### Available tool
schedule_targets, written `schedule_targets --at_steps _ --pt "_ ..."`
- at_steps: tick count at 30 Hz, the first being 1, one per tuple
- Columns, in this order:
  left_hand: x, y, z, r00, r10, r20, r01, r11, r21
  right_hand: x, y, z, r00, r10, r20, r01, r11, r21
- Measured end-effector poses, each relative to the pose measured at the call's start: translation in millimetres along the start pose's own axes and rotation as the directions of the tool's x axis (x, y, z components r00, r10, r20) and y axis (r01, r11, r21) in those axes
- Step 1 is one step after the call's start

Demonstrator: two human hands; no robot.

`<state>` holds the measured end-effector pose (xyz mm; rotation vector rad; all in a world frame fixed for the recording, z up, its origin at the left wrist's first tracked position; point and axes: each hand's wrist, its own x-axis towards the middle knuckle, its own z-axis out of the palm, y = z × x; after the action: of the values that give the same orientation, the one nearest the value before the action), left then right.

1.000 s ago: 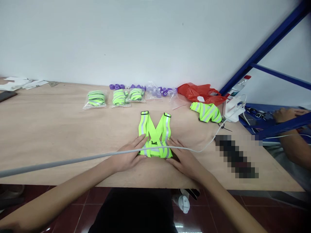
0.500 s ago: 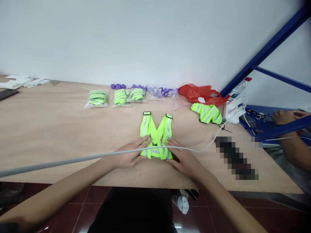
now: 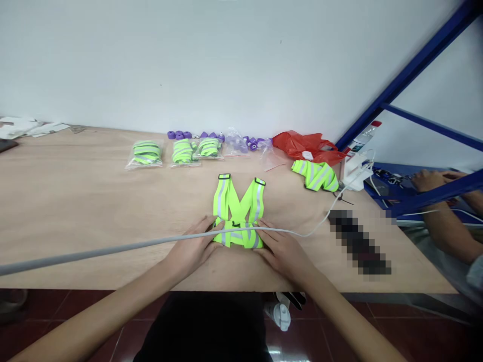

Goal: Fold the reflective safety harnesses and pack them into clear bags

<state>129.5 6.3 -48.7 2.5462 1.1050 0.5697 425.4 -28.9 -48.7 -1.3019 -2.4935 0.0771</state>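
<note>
A neon yellow-green reflective vest (image 3: 237,207) of elastic straps lies flat before me. Silver stripes run along it, and two black buckles top its shoulder straps. Its lower band is folded into a compact bundle. My left hand (image 3: 196,244) grips the bundle's left side, fingers by the upper edge and thumb near the lower corner. On the opposite side my right hand (image 3: 281,246) holds the edge in the same way, its fingers partly over the straps. A grey-white cable (image 3: 151,243) crosses the view in front of the vest and both hands.
Several bagged vests (image 3: 146,152) lie toward the wall, near purple rollers (image 3: 179,134) and clear bags (image 3: 236,143). A loose reflective strap bundle (image 3: 317,176), red plastic bag (image 3: 305,146) and white power strip (image 3: 354,171) are at right. Another person's hand (image 3: 428,179) shows beyond the blue frame (image 3: 407,65).
My left hand's fingers have drawn back from the middle of the vest to its left edge. My right hand has shifted slightly outward. The whole view has moved a little.
</note>
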Motion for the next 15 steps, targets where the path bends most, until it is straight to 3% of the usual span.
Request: schedule_targets --at_steps 9,15 --pt "4.6 -6.6 1.0 0.998 0.065 0.022 -0.066 0.997 0.039 6.6 -5.8 -1.1 0.999 -0.045 0.030 0.046 0.999 -0.027" --pt "18.2 -12.7 -8.5 0.989 0.127 0.070 -0.129 0.992 0.012 14.7 -1.5 -4.8 0.997 0.060 0.049 -0.064 0.993 0.094"
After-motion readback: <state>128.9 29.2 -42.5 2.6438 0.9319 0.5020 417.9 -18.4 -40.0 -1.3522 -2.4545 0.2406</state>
